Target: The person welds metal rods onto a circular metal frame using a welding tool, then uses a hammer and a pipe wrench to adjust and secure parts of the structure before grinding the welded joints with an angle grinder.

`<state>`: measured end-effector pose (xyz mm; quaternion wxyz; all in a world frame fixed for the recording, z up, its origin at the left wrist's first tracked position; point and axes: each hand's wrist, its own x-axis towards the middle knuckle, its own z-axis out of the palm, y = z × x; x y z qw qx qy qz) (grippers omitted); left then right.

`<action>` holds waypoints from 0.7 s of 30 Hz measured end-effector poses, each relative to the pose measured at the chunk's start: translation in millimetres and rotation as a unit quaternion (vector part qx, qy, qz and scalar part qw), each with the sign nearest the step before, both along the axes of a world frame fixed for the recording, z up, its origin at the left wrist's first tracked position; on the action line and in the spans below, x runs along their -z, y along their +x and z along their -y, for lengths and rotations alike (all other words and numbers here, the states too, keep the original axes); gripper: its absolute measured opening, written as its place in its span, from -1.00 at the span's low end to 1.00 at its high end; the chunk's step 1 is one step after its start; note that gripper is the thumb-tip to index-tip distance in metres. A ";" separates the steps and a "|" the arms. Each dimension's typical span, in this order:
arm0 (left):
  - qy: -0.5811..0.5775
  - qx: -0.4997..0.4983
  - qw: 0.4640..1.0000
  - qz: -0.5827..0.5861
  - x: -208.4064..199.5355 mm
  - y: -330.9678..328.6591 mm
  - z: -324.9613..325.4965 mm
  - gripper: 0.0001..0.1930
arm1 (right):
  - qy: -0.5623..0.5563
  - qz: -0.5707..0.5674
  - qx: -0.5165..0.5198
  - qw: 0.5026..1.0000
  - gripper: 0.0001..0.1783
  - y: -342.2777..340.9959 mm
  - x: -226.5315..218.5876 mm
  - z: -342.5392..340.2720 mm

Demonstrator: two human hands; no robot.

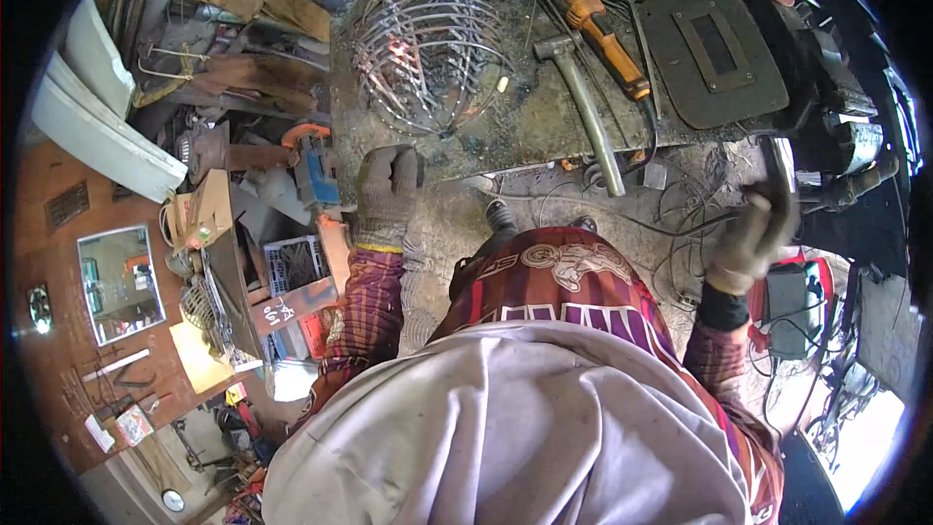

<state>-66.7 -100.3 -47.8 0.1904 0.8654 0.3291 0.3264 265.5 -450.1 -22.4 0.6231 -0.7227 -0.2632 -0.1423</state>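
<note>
My left hand (382, 196), in a grey work glove, is at the front edge of the metal worktable (466, 157). Its fingers point toward the table with a gap between them, and I see nothing held. Just beyond it lies a round cage of bent metal rods (428, 58), partly shiny, with a reddish patch on its left. Out to the right, my gloved right hand (746, 243) is raised away from the table, fingers stretched and apart, with nothing visible in it. A steel hammer (588, 117) lies across the table's front edge, its handle overhanging.
An orange angle grinder (583, 15) and a dark welding shield (717, 51) lie on the table's right side. A vise-like metal tool (855, 160) is at far right. Cables (680, 224) loop over the floor near a welding machine (795, 297). Scrap and crates (296, 267) crowd the left.
</note>
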 end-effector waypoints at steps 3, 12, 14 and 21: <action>-0.053 -0.001 0.998 0.031 -1.9 -6.2 -8.4 -0.77 | -0.130 0.052 -0.169 0.976 -0.50 -29.3 -12.6 -75.0; 0.034 -0.065 0.997 0.007 -2.9 -20.7 -85.6 -0.72 | -0.384 0.124 -0.169 0.899 -0.59 -76.3 -18.7 -234.9; 0.013 -0.052 0.998 -0.033 -9.3 -18.5 -90.6 -0.72 | -0.379 0.167 -0.145 0.898 -0.61 -69.1 -2.6 -249.9; -0.056 -0.042 0.987 -0.143 -21.3 -14.2 -104.2 -0.66 | -0.440 0.170 -0.109 0.875 -0.66 -68.3 19.3 -274.8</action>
